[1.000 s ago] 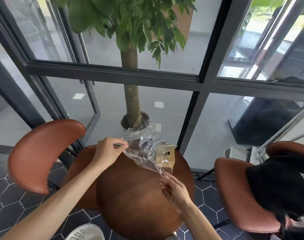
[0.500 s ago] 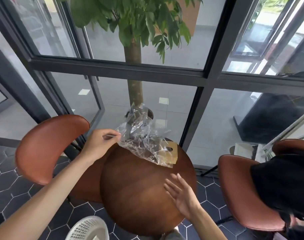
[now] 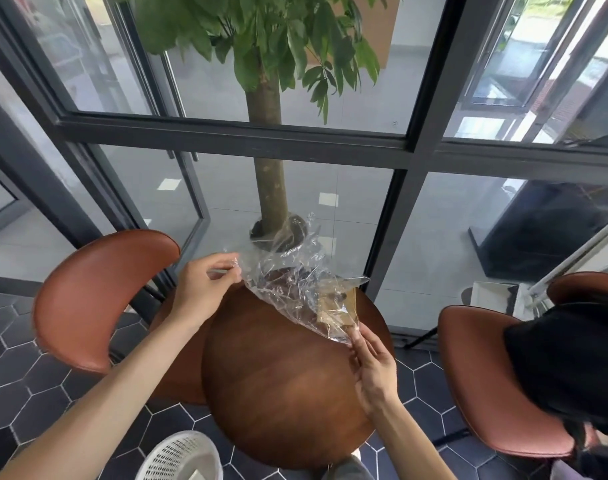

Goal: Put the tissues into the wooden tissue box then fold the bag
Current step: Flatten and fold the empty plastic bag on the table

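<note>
A crumpled clear plastic bag is stretched above the far side of the round wooden table. My left hand pinches its upper left edge. My right hand pinches its lower right corner just above the tabletop. Behind and partly under the bag stands the light wooden tissue box at the table's far right edge, seen through the plastic. I cannot make out any tissues in it from here.
A brown leather chair stands left of the table, another on the right beside a person in black. A white mesh basket sits on the floor in front. A potted tree and window frames lie behind.
My right hand, which had let go and hung open over the table half a second ago, has moved up and taken hold of the bag's lower corner. My left hand kept its grip.
</note>
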